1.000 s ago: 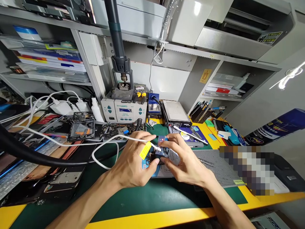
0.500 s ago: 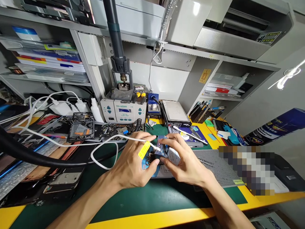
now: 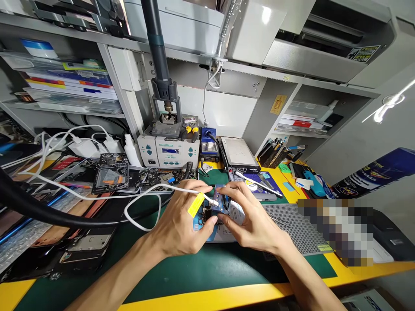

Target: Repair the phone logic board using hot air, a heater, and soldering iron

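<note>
We have a small blue block (image 3: 220, 208) between the fingertips, well back from the tabletop's yellow front edge (image 3: 201, 301) and nearer the middle than either side edge; whether it rests on the blue board (image 3: 198, 223) below, we cannot tell. We judge it light and stiff, its smooth faces perhaps slippery, the board's small parts fragile. The near and far ends suit our grip, keeping clear of the white cable's (image 3: 173, 187) plug, where sideways pull could strain the joint. Our right hand (image 3: 253, 218) pinches the block, thumb near, fingers far; our left hand (image 3: 184, 218) curls alongside, thumb bent inward, its exact grip hidden. A yellow tag (image 3: 196, 204) hangs over the left knuckles. Toward the tabletop's right edge lies a grey perforated mat (image 3: 308, 237); toward its back edge stands a hot-air station (image 3: 170, 157).
</note>
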`<state>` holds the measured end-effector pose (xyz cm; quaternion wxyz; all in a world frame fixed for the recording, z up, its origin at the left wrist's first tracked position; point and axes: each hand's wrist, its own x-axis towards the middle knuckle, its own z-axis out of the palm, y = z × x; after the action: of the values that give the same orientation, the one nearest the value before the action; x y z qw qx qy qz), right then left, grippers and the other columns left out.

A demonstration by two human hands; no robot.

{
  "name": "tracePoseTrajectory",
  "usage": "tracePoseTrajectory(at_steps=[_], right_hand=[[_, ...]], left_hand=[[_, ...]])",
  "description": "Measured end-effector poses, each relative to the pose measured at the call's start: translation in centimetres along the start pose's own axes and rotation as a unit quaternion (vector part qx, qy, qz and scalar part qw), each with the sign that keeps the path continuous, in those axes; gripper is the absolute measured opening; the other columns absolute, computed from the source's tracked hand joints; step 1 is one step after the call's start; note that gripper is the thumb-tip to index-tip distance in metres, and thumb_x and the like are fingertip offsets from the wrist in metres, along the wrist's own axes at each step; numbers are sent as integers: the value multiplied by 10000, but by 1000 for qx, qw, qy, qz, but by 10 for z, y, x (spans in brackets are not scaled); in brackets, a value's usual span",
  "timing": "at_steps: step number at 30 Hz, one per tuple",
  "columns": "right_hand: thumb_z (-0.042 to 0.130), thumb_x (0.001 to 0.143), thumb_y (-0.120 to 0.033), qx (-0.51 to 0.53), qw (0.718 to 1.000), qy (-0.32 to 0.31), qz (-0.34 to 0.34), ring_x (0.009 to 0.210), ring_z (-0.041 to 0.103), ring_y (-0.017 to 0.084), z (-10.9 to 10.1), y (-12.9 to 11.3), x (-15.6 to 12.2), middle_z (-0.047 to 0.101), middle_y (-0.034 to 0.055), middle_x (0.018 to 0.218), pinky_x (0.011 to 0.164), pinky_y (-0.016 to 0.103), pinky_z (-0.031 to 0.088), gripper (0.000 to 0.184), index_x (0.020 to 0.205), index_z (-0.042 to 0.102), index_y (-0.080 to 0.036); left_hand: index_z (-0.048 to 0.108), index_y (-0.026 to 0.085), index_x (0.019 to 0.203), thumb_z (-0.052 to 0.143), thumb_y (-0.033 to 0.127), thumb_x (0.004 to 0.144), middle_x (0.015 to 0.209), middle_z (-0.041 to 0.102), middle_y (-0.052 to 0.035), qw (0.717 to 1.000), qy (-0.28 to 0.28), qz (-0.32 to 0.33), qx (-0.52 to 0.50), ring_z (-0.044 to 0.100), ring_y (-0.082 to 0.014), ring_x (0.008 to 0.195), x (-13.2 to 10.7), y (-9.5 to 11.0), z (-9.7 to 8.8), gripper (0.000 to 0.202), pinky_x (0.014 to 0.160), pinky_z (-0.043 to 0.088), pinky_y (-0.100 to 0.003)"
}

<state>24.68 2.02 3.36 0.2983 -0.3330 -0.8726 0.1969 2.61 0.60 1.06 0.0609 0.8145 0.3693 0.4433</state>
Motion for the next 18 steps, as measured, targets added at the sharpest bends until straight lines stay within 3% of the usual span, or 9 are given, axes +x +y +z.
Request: tracePoseTrajectory(at_steps=[18], right_hand=[[637,886,-174,-21,1000,-6,6,1253,486,274,0,0,-1,438,130,1302,1075,472,467,531,1382,466,-252]], left_hand=[[453,154,1288,705,163,755,1234,510,-142,1000,2,5,-14,504,-282,1219,-2,-1,0,591,1063,463,-488]])
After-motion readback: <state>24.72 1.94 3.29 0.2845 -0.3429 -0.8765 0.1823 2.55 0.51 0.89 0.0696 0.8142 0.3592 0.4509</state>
